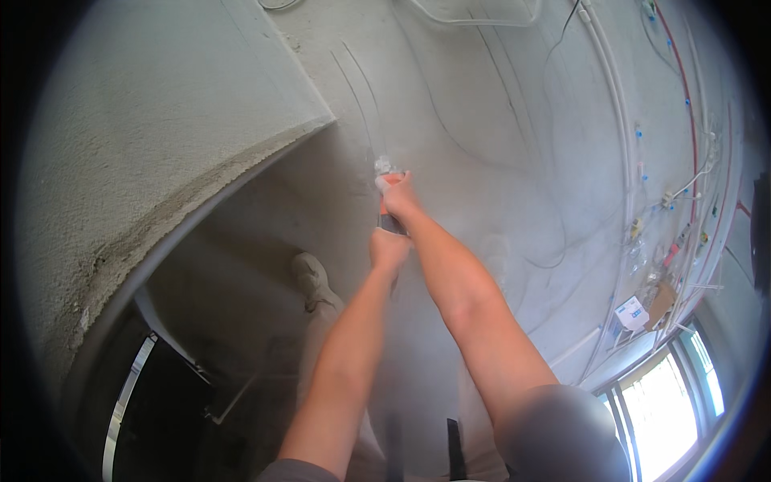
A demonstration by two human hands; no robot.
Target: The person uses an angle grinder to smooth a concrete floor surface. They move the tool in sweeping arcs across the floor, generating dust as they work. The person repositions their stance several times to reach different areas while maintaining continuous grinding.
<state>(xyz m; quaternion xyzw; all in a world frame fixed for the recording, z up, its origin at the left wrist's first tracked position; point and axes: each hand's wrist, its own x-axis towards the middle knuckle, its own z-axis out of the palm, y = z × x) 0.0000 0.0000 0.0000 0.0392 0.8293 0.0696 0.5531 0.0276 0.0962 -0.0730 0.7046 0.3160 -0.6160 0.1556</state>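
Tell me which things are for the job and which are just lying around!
In use: the orange-and-dark tool, with the right hand gripping nearer its dusty end and the left hand further back.

Probably just lying around: the white box, the brown cardboard beside it.

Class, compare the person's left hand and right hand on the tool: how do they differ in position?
The right hand is farther forward, next to the pale, dusty front end of the power tool; the left hand is farther back.
The right hand is at the tool's orange part, the left hand just behind its dark section.
Both are bare and closed on the same tool.
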